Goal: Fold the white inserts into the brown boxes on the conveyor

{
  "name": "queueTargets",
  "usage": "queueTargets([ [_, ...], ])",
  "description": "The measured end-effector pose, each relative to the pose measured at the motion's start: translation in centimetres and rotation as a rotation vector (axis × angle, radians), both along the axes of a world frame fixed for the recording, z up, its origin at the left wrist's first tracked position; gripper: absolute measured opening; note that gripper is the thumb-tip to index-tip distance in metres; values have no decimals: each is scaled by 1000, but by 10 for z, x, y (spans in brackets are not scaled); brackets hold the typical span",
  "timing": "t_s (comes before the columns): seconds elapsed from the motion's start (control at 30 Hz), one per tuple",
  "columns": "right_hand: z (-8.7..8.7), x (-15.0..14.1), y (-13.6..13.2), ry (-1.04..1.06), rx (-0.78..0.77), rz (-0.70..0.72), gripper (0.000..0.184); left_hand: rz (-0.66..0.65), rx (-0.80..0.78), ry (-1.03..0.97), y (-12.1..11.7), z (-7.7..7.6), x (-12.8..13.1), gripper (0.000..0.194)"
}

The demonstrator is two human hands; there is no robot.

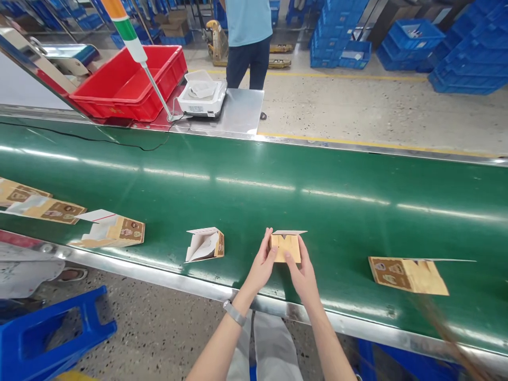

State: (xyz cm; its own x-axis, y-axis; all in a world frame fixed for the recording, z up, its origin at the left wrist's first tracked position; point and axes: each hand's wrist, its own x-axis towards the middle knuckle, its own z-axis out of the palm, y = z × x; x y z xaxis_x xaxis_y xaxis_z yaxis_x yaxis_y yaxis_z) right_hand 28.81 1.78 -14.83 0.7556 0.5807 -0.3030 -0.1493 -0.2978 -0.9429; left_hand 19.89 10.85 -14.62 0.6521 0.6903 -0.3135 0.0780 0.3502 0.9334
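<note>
Two bare hands, the left hand point(262, 259) and the right hand point(300, 264), are cupping a small tan carton point(286, 248) on the green conveyor belt point(337, 174), in front of the worker and closer to the belt's near steel edge point(159, 278) than to its far edge. Both hands are curving partly open, just wide enough to be spanning the carton: the fingers are lying along its two sides while the thumbs are resting on the plain face. I'm taking that two-sided hold as a way to steady a light-looking box and square its walls. Its flap point(291, 232) is standing out past the notched rim, and neither thumb is covering it. Whether the carton's underside is resting on the belt, I cannot tell.

Leftward along the belt, near the left hand, an open carton point(206, 245) is showing its white interior. Further left, more printed cartons point(115, 230) are lining up by the near edge, apparently for easy reach. Off to the right, another printed carton point(408, 275) is sitting near that edge, its flap sticking out rightward. Beyond the far edge, a white scale point(202, 100) and a red crate point(119, 110) are standing, probably out of the cartons' path.
</note>
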Motion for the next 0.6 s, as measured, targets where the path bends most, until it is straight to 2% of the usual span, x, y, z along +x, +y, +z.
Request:
queueTargets([
  [0.23, -18, 4, -16, -117, -179, -5, 78, -224, 314, 117, -12, -9, 11, 83],
  [0.33, -18, 10, -18, -177, -241, -52, 78, -320, 438, 224, -7, -2, 23, 78],
  [0.4, -13, 15, -22, -288, -241, -22, 77, -333, 539, 290, -4, 10, 25, 78],
  [0.5, 5, 13, -34, -601, -210, -41, 70, -309, 687, 263, -13, 33, 0, 78],
  [0.57, 19, 1, -43, -756, -146, -114, 57, -238, 805, 109, -25, 45, -39, 66],
  [0.6, 26, -8, -46, -771, -95, -106, 48, -154, 895, 1, -31, 47, -62, 54],
])
